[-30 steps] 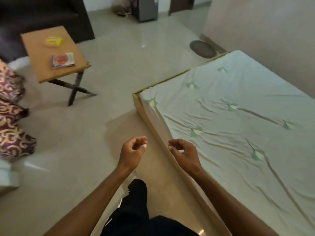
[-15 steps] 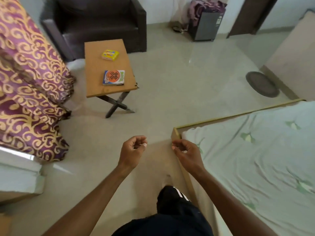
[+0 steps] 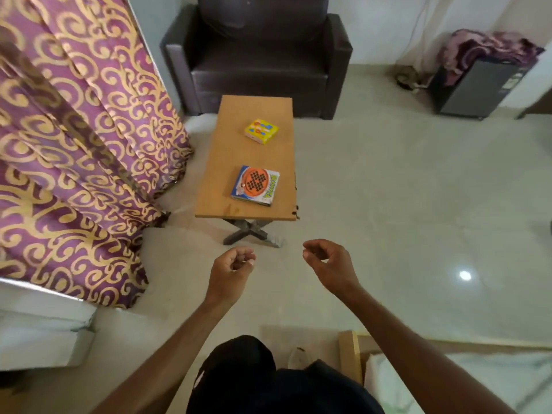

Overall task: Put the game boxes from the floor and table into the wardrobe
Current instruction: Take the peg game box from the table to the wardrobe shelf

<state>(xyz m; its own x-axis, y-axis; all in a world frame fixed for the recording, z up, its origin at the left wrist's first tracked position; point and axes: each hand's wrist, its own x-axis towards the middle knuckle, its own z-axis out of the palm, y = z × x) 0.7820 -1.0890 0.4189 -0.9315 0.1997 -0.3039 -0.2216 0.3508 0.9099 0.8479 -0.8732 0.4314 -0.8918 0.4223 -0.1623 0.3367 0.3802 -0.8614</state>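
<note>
Two game boxes lie on a small wooden table (image 3: 219, 162) ahead of me. A small yellow box (image 3: 261, 130) sits toward the table's far end. A flat blue box with an orange round board printed on it (image 3: 255, 185) lies near the front end. My left hand (image 3: 231, 268) and my right hand (image 3: 327, 262) hover over the floor just short of the table's front edge, fingers loosely curled, holding nothing. No wardrobe is in view.
A dark armchair (image 3: 257, 55) stands behind the table. A purple and gold curtain (image 3: 74, 144) hangs at the left, reaching the floor. A bed corner (image 3: 349, 354) is at the lower right. A dark cabinet (image 3: 472, 91) draped with a purple blanket stands at the back right.
My view has swung left from the bed toward the table, which now sits straight ahead and closer. Both hands keep the same loose curl and hold nothing.
</note>
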